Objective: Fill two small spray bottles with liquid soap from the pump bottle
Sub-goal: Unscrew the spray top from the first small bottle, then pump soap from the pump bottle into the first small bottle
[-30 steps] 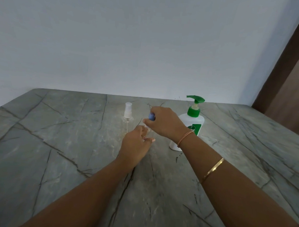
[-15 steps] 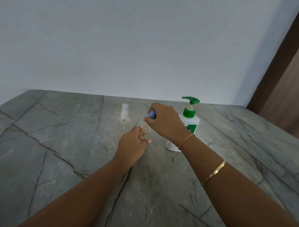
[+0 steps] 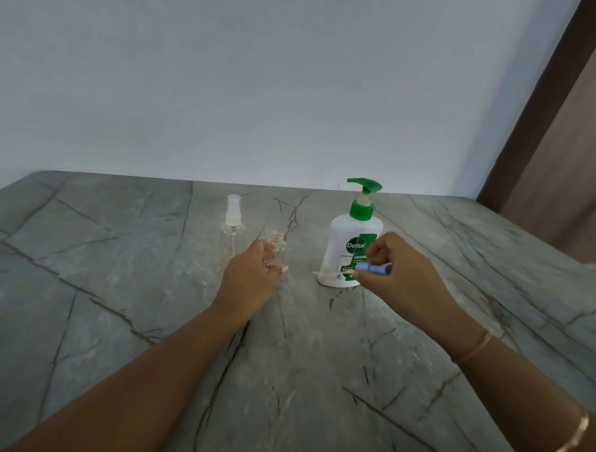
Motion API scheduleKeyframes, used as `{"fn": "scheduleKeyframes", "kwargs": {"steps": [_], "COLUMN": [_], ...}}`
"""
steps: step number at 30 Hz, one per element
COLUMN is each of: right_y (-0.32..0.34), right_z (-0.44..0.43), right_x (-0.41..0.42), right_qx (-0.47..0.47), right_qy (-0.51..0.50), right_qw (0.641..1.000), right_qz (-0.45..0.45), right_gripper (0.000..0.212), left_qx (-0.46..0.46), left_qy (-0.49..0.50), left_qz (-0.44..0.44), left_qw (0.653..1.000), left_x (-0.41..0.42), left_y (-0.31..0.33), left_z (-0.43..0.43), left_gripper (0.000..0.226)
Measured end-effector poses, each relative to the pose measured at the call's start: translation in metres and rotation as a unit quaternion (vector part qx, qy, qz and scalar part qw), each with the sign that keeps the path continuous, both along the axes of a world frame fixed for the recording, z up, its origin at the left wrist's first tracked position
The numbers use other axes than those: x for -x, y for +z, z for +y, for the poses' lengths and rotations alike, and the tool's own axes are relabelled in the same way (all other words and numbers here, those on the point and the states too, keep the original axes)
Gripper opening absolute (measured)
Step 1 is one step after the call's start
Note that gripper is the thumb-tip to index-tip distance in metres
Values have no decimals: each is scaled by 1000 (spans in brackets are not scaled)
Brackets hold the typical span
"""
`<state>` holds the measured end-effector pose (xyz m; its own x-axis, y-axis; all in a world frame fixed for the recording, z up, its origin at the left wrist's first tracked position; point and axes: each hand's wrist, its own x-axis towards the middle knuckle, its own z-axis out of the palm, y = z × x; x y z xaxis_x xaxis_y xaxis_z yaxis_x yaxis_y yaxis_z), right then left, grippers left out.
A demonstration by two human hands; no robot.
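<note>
My left hand (image 3: 251, 275) grips a small clear spray bottle (image 3: 278, 248) that stands upright on the table with its neck uncapped. My right hand (image 3: 402, 269) pinches the blue spray top (image 3: 375, 268) taken from that bottle, its thin dip tube trailing left, low in front of the pump bottle. The white pump bottle (image 3: 352, 242) with a green pump stands just behind my right hand. A second clear spray bottle (image 3: 233, 228) with a white spray top stands behind and left of my left hand.
All three bottles stand on a grey veined stone table (image 3: 150, 287) against a pale wall. A brown door frame (image 3: 547, 107) rises at the right, beyond the table's far right corner.
My right hand lifted the blue spray top off the bottle and carried it right and down, in front of the pump bottle. My left hand kept its hold on the bottle.
</note>
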<state>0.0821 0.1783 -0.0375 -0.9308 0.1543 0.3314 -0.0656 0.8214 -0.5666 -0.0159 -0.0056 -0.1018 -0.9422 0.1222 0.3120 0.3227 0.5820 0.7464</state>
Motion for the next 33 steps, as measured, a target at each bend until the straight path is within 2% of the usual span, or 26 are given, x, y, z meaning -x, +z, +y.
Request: {"fn": "scheduleKeyframes", "kwargs": {"steps": [5,11,14,18,20,22,26,29,31,33], "right_y": [-32,-53,-48,-28,-19,-14,-15,-17,-19,-19], "right_z": [12,9,11,20,30,41,51,51,48,45], "right_x": [1,5,6,14,24,36,58,67,67,65], "right_qx": [41,18,33,97,126,160,235,330,348,361], "right_qy": [15,71,48,-56,-81,-73,40,115,148,166], "right_qw": [995,993,995,992,985,982,971,933,921,913], "right_qz": [-93,-96,-85,53,81,66,-30,-87,-93,-93], "right_gripper": [21,19,29,42,54,69,85,64,47,42], "left_qx": [8,11,15,14,14,14,14,9,1,-6], "left_qy": [0,-4,-3,3,2,-1,-6,-12,-19,-23], "left_qz": [11,21,23,22,23,26,32,33,33,35], "left_qw": [1000,1000,1000,1000,1000,1000,999,999,999,999], "left_x": [-2,-4,-3,-2,-2,-3,-2,-1,-2,-2], "left_y": [0,1,0,-2,-2,-3,-4,-5,-5,-6], "left_z": [0,-1,-1,0,0,0,0,-2,-3,-4], "left_gripper": [40,42,43,43,43,44,45,44,44,44]}}
